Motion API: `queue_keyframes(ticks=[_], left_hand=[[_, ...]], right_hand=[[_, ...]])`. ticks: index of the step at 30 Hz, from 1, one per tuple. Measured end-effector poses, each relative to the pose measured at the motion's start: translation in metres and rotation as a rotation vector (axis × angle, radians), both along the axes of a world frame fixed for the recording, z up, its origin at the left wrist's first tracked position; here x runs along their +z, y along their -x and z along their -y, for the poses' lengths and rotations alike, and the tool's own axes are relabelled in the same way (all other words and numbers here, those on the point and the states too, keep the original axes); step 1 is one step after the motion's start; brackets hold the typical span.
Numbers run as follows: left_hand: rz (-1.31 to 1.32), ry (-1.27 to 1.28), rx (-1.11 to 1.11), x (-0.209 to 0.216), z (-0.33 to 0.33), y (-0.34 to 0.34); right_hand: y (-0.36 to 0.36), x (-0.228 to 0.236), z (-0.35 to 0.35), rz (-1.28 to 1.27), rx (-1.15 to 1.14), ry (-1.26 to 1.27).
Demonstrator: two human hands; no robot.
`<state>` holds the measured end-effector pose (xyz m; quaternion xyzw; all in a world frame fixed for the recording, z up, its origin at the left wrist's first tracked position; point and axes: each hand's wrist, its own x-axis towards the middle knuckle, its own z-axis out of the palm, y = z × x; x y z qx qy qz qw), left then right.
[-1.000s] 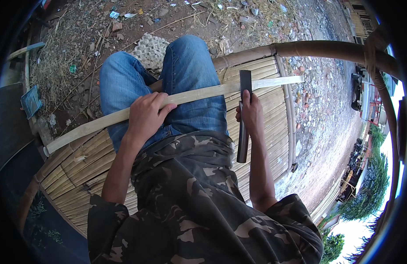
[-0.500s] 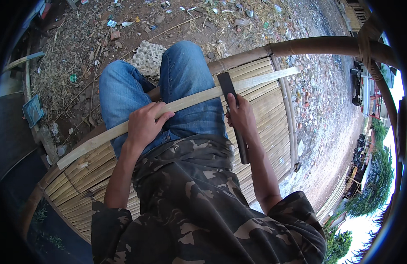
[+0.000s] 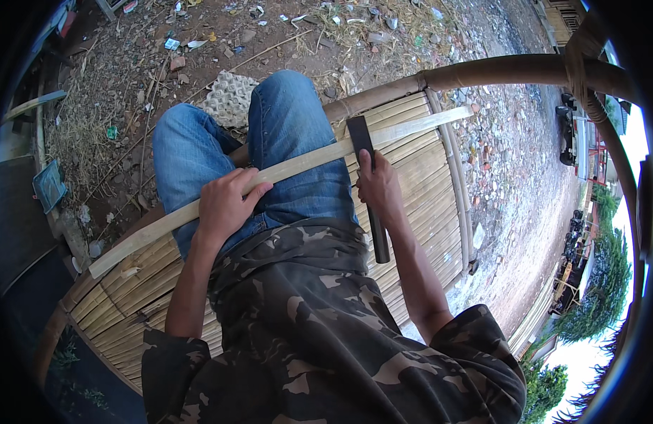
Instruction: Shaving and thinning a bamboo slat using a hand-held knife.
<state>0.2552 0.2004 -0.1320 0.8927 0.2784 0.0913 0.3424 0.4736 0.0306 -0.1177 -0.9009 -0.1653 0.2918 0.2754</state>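
Note:
A long, pale bamboo strip (image 3: 305,162) lies slantwise across my thighs, its left end low and its right end reaching past the seat's edge. My left hand (image 3: 226,205) is closed round the strip over my lap, thumb along its near side. My right hand (image 3: 381,185) grips a dark long-handled knife (image 3: 359,134), thumb pressed on the flat, broad blade. The blade crosses over the strip to the right of my knees; the round handle points back along my right forearm. The cutting edge cannot be made out.
I sit on a bamboo slat bench (image 3: 418,191) framed by a thick bamboo pole (image 3: 496,71). A grey egg tray (image 3: 229,97) lies on the littered ground beyond my knees. At the left is a blue-green plastic piece (image 3: 49,187); a parked vehicle (image 3: 583,145) stands far right.
The knife's handle has tilted slightly, its lower end swinging left. Both hands keep their hold, and the strip stays across my thighs; the whole view has shifted a little.

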Motion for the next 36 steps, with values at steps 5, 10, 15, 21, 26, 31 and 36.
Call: queue_keyframes(ticks=[5,10,15,21,26,31,36], left_hand=[[-0.021,0.012,0.003,0.005,0.003,0.000],[0.018,-0.008,-0.005,0.004,0.001,0.000],[-0.018,-0.144,-0.039,0.018,-0.007,0.021],[-0.171,-0.225,0.114,0.042,-0.046,0.116],[-0.237,-0.359,0.209,0.031,-0.054,0.169],[-0.443,-0.564,0.283,0.020,-0.043,0.190],[-0.332,-0.493,0.443,-0.007,-0.032,0.207]], right_hand=[[-0.020,0.010,-0.010,-0.051,-0.207,-0.038],[-0.004,-0.030,0.003,0.184,0.110,-0.054],[-0.026,-0.003,-0.009,-0.044,-0.163,-0.043],[-0.027,-0.008,0.013,-0.356,-0.277,-0.228],[-0.024,-0.010,0.014,-0.369,-0.277,-0.227],[-0.023,-0.007,0.010,-0.349,-0.232,-0.206],[-0.022,-0.013,0.011,-0.328,-0.266,-0.262]])
